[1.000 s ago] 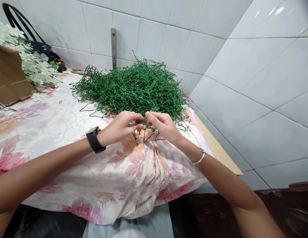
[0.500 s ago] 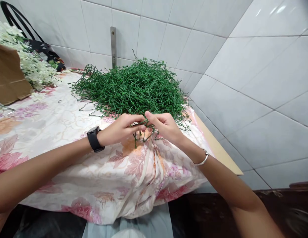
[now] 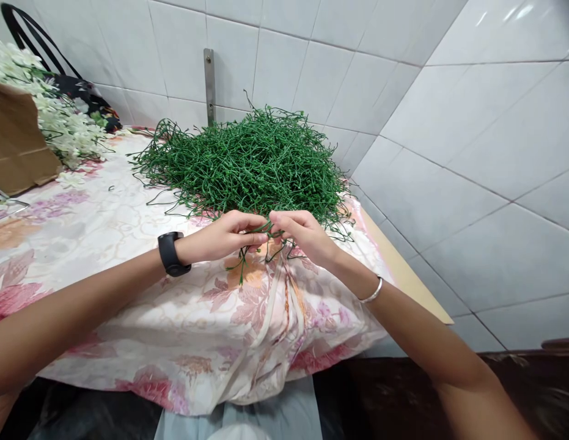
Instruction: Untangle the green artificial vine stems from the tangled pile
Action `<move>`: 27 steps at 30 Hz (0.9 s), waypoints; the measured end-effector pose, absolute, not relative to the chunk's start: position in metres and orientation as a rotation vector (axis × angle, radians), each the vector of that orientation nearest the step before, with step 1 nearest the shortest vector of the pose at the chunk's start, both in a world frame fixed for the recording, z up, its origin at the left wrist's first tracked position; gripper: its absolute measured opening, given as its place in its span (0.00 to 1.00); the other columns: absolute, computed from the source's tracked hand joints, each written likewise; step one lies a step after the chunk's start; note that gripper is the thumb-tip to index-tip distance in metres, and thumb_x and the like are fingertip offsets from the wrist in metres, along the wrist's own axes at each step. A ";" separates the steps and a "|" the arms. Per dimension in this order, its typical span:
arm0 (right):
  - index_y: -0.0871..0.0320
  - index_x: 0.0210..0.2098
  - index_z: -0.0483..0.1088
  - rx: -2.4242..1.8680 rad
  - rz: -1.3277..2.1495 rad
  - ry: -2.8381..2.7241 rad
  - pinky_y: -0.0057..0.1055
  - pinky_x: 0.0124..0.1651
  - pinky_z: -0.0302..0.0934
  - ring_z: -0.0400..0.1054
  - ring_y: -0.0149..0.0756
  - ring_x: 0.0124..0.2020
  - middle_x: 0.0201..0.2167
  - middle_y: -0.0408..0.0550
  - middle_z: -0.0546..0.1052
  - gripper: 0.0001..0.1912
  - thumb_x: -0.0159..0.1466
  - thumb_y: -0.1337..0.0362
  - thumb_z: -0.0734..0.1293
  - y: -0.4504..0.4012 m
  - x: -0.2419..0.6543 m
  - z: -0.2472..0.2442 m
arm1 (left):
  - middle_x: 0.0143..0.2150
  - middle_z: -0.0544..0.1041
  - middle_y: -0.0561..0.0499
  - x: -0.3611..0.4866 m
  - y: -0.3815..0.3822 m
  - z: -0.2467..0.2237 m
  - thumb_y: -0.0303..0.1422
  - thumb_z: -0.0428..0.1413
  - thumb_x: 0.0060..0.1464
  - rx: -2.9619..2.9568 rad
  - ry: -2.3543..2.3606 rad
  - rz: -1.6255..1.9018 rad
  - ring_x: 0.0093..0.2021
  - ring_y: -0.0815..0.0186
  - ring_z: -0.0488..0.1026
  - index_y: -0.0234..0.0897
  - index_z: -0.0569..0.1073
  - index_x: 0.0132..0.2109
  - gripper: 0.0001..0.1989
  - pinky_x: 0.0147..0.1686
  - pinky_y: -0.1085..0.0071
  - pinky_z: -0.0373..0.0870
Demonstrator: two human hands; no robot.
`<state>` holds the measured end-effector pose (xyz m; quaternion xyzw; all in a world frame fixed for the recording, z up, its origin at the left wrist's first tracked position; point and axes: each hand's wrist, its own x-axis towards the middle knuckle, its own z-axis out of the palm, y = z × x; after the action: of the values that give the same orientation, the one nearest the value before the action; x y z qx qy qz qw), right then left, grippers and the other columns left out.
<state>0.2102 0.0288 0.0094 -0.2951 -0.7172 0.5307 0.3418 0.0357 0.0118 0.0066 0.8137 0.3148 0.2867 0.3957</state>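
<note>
A large tangled heap of thin green stems (image 3: 252, 162) lies on the flowered cloth (image 3: 151, 324), against the tiled wall. Just in front of it, my left hand (image 3: 231, 235), below a black wristband, pinches a few green stems, whose ends hang down under the fingers. My right hand (image 3: 305, 235), with a silver bangle on its wrist, meets it fingertip to fingertip and is closed on the same stems. The fingers partly cover the held pieces.
At the left stand a brown cardboard piece (image 3: 18, 134) and white artificial flowers (image 3: 66, 122), with a dark bag (image 3: 82, 91) behind. A metal bracket (image 3: 209, 85) is fixed to the wall. A pale board edge (image 3: 403, 263) sticks out at the right.
The stem ends under my left hand have swung left and hang lower. My left fingers have closed closer together, and my right hand has shifted slightly. The heap looks the same.
</note>
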 end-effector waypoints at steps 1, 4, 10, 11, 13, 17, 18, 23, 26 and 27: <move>0.62 0.22 0.68 -0.773 1.405 -1.842 0.21 0.26 0.56 0.60 0.22 0.24 0.21 0.41 0.67 0.15 0.56 0.55 0.62 0.029 0.210 0.008 | 0.27 0.68 0.53 0.035 0.012 0.007 0.35 0.49 0.53 2.079 0.799 0.722 0.26 0.72 0.63 0.30 0.69 0.32 0.11 0.25 0.76 0.62; 0.62 0.20 0.66 -0.809 1.432 -1.777 0.21 0.24 0.54 0.58 0.22 0.22 0.19 0.40 0.65 0.18 0.56 0.53 0.62 0.030 0.208 0.006 | 0.26 0.68 0.53 0.035 0.011 0.007 0.36 0.48 0.53 2.108 0.810 0.718 0.25 0.73 0.61 0.30 0.70 0.31 0.13 0.23 0.77 0.60; 0.63 0.13 0.61 -0.766 1.487 -1.731 0.21 0.18 0.47 0.54 0.19 0.16 0.13 0.37 0.60 0.23 0.55 0.51 0.62 0.025 0.207 0.007 | 0.27 0.69 0.52 0.036 0.006 0.009 0.35 0.48 0.53 2.177 0.748 0.729 0.26 0.72 0.62 0.30 0.70 0.29 0.12 0.26 0.76 0.61; 0.63 0.12 0.61 -0.747 1.521 -1.726 0.21 0.17 0.46 0.54 0.19 0.15 0.12 0.37 0.59 0.23 0.55 0.51 0.63 0.024 0.207 0.007 | 0.27 0.69 0.52 0.036 0.006 0.009 0.35 0.48 0.53 2.191 0.730 0.729 0.26 0.71 0.63 0.30 0.70 0.28 0.13 0.26 0.76 0.61; 0.62 0.11 0.60 -0.713 1.585 -1.710 0.21 0.16 0.46 0.55 0.19 0.13 0.11 0.37 0.59 0.24 0.55 0.52 0.63 0.022 0.206 0.008 | 0.26 0.69 0.52 0.036 0.005 0.009 0.35 0.48 0.53 2.204 0.694 0.724 0.27 0.70 0.64 0.31 0.69 0.27 0.13 0.27 0.75 0.62; 0.62 0.11 0.62 -0.631 1.686 -1.666 0.21 0.17 0.52 0.59 0.22 0.15 0.11 0.38 0.61 0.23 0.53 0.52 0.64 0.021 0.206 0.009 | 0.27 0.70 0.51 0.035 0.005 0.010 0.35 0.47 0.53 2.224 0.655 0.690 0.28 0.69 0.64 0.31 0.69 0.27 0.13 0.28 0.75 0.62; 0.62 0.12 0.64 -0.608 1.712 -1.672 0.21 0.18 0.54 0.61 0.23 0.15 0.10 0.38 0.62 0.22 0.53 0.52 0.65 0.021 0.206 0.009 | 0.26 0.69 0.51 0.035 0.005 0.010 0.34 0.47 0.54 2.228 0.653 0.687 0.28 0.70 0.64 0.31 0.69 0.27 0.13 0.28 0.76 0.61; 0.62 0.16 0.70 -0.576 1.762 -1.720 0.22 0.22 0.59 0.66 0.26 0.19 0.14 0.42 0.70 0.16 0.51 0.55 0.67 0.026 0.209 0.002 | 0.28 0.70 0.51 0.036 0.004 0.009 0.30 0.49 0.53 2.151 0.617 0.739 0.28 0.71 0.65 0.31 0.71 0.31 0.09 0.29 0.77 0.61; 0.61 0.17 0.70 -0.591 1.771 -1.681 0.23 0.23 0.60 0.66 0.26 0.21 0.16 0.42 0.72 0.12 0.48 0.59 0.70 0.027 0.210 -0.002 | 0.28 0.70 0.51 0.037 0.004 0.010 0.28 0.49 0.52 2.112 0.599 0.760 0.28 0.72 0.64 0.30 0.71 0.32 0.07 0.30 0.77 0.61; 0.61 0.17 0.70 -0.588 1.773 -1.673 0.23 0.23 0.60 0.66 0.26 0.20 0.17 0.42 0.72 0.11 0.48 0.60 0.70 0.027 0.210 -0.003 | 0.27 0.70 0.52 0.037 0.004 0.010 0.28 0.50 0.52 2.102 0.599 0.760 0.28 0.72 0.64 0.30 0.71 0.31 0.07 0.30 0.77 0.60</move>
<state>0.2103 0.0273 -0.0030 -0.2229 -0.6341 0.6717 0.3116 0.0374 0.0038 0.0099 0.8317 0.2371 0.3006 0.4021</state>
